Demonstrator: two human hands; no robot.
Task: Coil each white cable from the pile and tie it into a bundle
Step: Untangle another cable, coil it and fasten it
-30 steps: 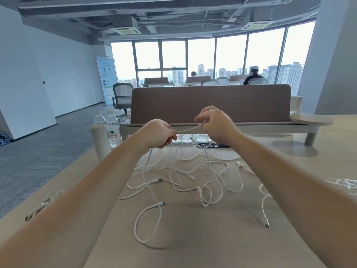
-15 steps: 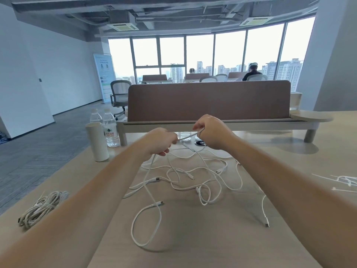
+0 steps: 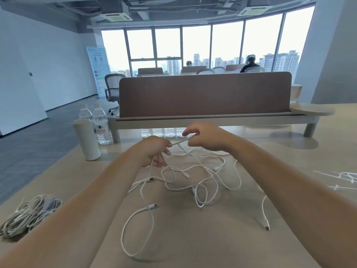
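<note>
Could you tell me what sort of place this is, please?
Most likely an open-plan office on a high floor: a desk divider screen, office chairs behind it, and a wall of windows overlooking city towers.

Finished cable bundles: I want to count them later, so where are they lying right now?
In the head view, the finished cable bundles lie at the table's near left edge, beside the left forearm, nearer than the white cylinder.

a pale wood tabletop [image 3: 193, 244] carries a loose tangle of white cables [image 3: 193, 176] at its middle. coiled cable bundles [image 3: 29, 215] lie at the left edge, white ties [image 3: 345, 178] at the right. a white cylinder [image 3: 86, 139] stands beside two water bottles [image 3: 100, 123], near a raised divider shelf [image 3: 212, 118].
</note>
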